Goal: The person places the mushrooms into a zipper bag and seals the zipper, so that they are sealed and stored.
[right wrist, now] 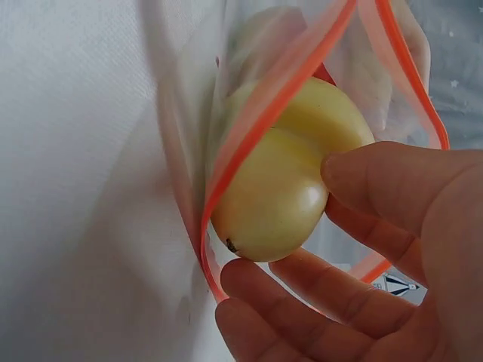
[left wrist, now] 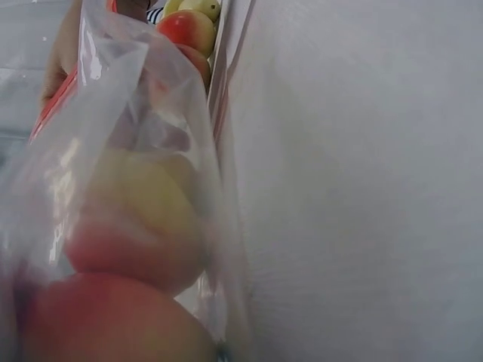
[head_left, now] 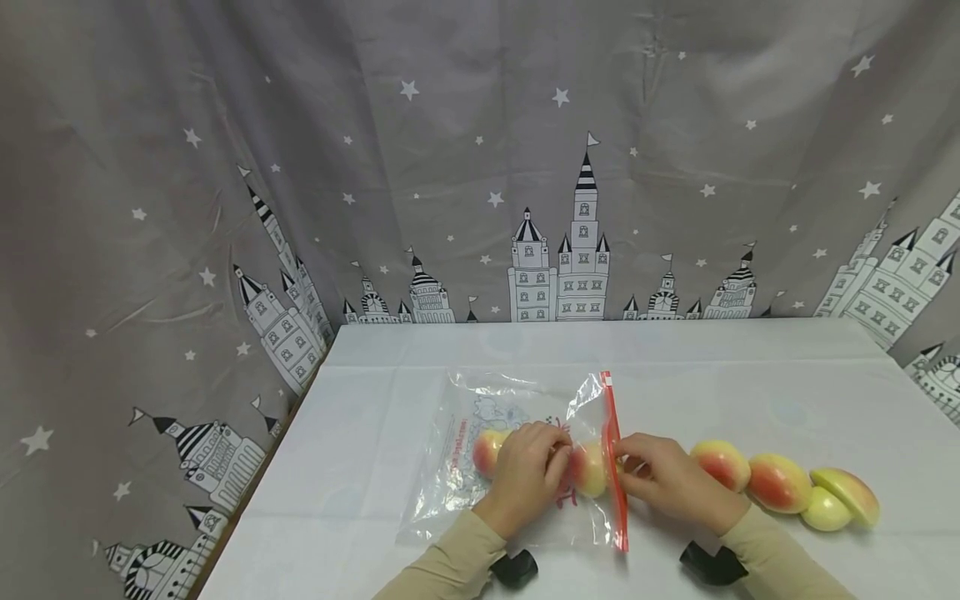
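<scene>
A clear zip bag [head_left: 517,400] with a red zip edge [head_left: 618,517] lies on the white table, its mouth to the right. Shiny yellow-and-red mangoes [head_left: 491,450] show through its plastic. My left hand [head_left: 528,467] lies over the bag between the visible fruit, fingers bent, holding the plastic. At the mouth, my right hand [head_left: 663,475] holds a yellow mango [right wrist: 272,204]; the right wrist view has the thumb on its side and fingers curled below. That mango sits within the parted red edges, against another mango [right wrist: 324,113]. The left fingertips are partly hidden.
Several more mangoes [head_left: 780,483] lie in a row right of the right hand, one leaning on another. A grey curtain [head_left: 465,167] printed with castles and stars hangs behind the white table [head_left: 337,500] and along its left side.
</scene>
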The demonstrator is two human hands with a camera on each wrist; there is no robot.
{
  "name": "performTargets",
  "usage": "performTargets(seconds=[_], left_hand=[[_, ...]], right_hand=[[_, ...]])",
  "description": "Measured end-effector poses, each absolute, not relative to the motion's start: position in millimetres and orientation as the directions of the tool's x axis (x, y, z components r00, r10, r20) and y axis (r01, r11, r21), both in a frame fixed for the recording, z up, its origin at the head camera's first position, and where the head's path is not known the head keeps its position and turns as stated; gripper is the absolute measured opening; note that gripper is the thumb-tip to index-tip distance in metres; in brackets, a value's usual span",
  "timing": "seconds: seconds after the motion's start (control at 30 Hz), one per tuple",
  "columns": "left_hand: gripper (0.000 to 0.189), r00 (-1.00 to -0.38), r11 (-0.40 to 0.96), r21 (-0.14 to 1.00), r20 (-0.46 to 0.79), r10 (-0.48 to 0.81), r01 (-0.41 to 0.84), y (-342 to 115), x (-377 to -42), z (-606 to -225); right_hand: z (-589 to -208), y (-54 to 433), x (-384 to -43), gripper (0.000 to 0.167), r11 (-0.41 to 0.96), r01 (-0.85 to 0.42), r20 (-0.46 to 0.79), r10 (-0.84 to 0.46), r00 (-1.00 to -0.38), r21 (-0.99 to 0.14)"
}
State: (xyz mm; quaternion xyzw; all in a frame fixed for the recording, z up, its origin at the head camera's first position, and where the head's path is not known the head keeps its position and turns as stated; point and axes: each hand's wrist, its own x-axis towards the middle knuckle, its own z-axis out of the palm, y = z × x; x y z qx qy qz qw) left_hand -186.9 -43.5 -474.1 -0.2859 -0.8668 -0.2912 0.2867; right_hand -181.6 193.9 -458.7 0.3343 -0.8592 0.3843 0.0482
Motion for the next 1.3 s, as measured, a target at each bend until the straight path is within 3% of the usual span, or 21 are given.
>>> performTargets(seconds=[0.3,0.57,0.7,1.0,1.3], left_hand=[[0.002,-0.696,0.672,0.365,0.644,0.317,0.644,-43.8,-188.0,-472.8],[0.004,-0.678,0.675,0.352,0.671,0.302,0.648,-44.8,-189.1,-470.2],[0.005,-0.66,0.672,0.334,0.685,0.308,0.661,-45.3,-189.3,-468.5],[0.008,-0.619,0.675,0.283,0.716,0.324,0.681,-44.9,-189.5,-466.5],[0.01,-0.592,0.669,0.253,0.73,0.342,0.699,-42.7,-189.8,-467.7]], right_hand=[[-460.1,190.6,-180.9,0.023,0.428,-0.648,0.372,-0.566,-0.735,-0.63],[-464.3,187.0,-181.9,0.019,0.399,-0.661,0.361,-0.603,-0.711,-0.636],[-465.5,185.9,-179.9,0.024,0.387,-0.674,0.363,-0.62,-0.696,-0.63],[-475.9,176.9,-180.5,0.035,0.375,-0.781,0.445,-0.662,-0.603,-0.5],[-479.1,172.9,-178.6,0.042,0.324,-0.756,0.43,-0.666,-0.609,-0.569]])
